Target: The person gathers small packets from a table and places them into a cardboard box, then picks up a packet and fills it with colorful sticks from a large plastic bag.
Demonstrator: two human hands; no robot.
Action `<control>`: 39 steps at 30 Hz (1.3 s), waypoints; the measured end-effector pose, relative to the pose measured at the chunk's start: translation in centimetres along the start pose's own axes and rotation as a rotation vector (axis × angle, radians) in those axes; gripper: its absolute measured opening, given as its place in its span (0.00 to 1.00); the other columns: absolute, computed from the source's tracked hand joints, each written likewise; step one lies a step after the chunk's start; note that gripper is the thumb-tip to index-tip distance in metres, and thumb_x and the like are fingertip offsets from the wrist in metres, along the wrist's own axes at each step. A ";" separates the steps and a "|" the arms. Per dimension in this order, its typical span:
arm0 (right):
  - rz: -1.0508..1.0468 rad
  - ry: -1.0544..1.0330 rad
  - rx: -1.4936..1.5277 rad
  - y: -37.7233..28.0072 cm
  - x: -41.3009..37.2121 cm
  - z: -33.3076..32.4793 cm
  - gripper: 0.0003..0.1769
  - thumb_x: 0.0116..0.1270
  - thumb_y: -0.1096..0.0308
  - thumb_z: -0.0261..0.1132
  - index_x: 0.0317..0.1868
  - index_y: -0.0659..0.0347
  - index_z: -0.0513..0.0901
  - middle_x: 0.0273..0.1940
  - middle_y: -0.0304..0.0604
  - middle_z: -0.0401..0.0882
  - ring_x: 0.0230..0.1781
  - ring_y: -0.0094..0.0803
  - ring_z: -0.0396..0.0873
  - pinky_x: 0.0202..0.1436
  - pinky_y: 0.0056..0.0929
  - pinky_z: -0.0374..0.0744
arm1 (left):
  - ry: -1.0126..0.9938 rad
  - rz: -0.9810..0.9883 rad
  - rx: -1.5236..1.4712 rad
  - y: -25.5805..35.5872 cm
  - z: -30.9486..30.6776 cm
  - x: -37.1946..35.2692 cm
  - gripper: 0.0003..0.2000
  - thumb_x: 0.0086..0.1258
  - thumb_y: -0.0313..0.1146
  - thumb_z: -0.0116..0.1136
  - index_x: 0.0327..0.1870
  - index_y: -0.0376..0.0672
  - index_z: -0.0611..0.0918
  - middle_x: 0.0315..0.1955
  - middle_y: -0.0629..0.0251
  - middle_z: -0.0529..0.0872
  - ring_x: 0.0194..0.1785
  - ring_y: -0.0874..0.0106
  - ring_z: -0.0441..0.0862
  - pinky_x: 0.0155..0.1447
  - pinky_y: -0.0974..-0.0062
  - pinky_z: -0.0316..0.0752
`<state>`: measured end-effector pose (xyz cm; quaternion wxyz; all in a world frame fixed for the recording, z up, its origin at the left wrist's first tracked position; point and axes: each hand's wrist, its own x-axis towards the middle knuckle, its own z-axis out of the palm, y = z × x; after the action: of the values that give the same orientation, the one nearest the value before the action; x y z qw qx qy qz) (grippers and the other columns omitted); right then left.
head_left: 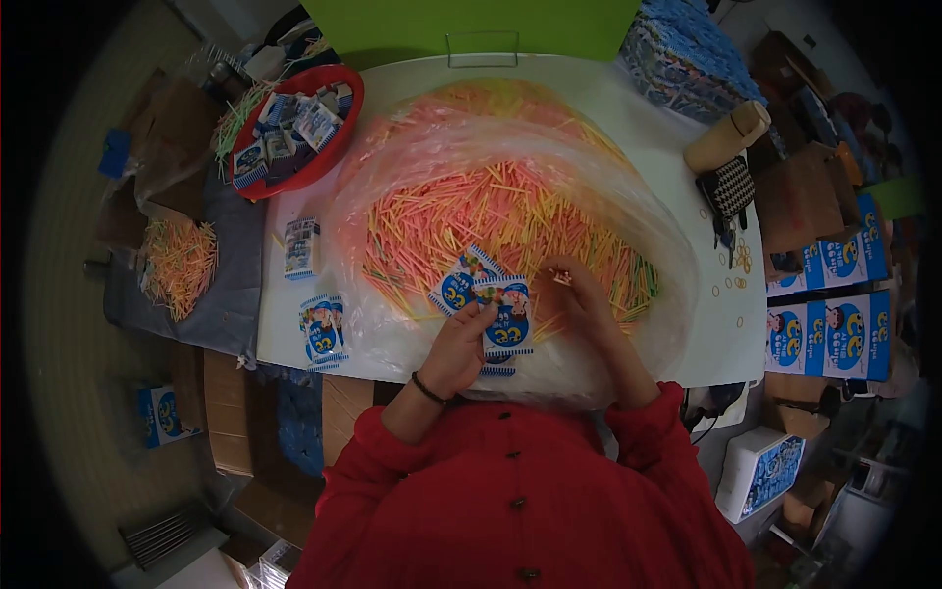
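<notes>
My left hand (459,346) holds a blue-and-white printed packet (505,319) upright by its left edge, over a big clear plastic bag (392,177) full of thin orange, pink and yellow sticks (491,216). A second packet (457,285) lies just behind it on the sticks. My right hand (579,294) is beside the packet's right edge, fingers pinched on a few sticks. Both forearms come out of red sleeves.
A red basket (345,118) with several filled packets stands at the back left. Two more packets (302,247) (322,329) lie on the white table (677,167) left of the bag. Rubber bands (731,285), scissors and printed boxes (829,334) are on the right. Loose sticks (179,263) lie far left.
</notes>
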<state>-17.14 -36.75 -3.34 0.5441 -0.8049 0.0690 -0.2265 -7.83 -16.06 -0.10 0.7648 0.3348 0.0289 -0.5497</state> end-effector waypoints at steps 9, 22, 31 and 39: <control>0.528 0.504 0.902 -0.7 2.8 -2.6 0.10 0.78 0.64 0.52 0.45 0.62 0.75 0.39 0.41 0.79 0.42 0.33 0.79 0.45 0.32 0.79 | 0.018 -0.062 -0.003 0.0 0.8 -0.2 0.14 0.78 0.35 0.49 0.58 0.39 0.75 0.49 0.64 0.84 0.51 0.70 0.84 0.54 0.69 0.81; 0.235 0.249 0.265 -2.6 0.1 -1.6 0.09 0.76 0.69 0.52 0.47 0.65 0.73 0.34 0.42 0.79 0.38 0.29 0.79 0.48 0.27 0.76 | 0.080 0.322 0.410 -0.7 0.5 -0.4 0.07 0.74 0.27 0.55 0.45 0.36 0.84 0.39 0.63 0.88 0.41 0.75 0.86 0.47 0.76 0.82; 0.070 0.108 -0.204 -1.6 -0.3 -0.4 0.05 0.75 0.72 0.52 0.44 0.65 0.73 0.36 0.44 0.76 0.37 0.31 0.76 0.43 0.28 0.75 | 0.145 0.172 0.008 -0.3 0.7 0.4 0.12 0.77 0.34 0.51 0.54 0.39 0.78 0.46 0.63 0.86 0.46 0.71 0.86 0.47 0.71 0.84; 0.162 -0.094 0.065 -8.5 -0.4 1.4 0.05 0.74 0.74 0.53 0.45 0.65 0.75 0.39 0.47 0.79 0.41 0.36 0.80 0.46 0.31 0.76 | 0.034 0.174 0.051 -0.7 0.7 0.1 0.13 0.80 0.38 0.46 0.54 0.41 0.78 0.48 0.65 0.85 0.47 0.75 0.85 0.45 0.76 0.83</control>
<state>-18.07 -32.02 3.86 0.5890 -0.7884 0.1011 -0.1460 -8.62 -16.61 0.07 0.8003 0.3650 -0.0013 -0.4758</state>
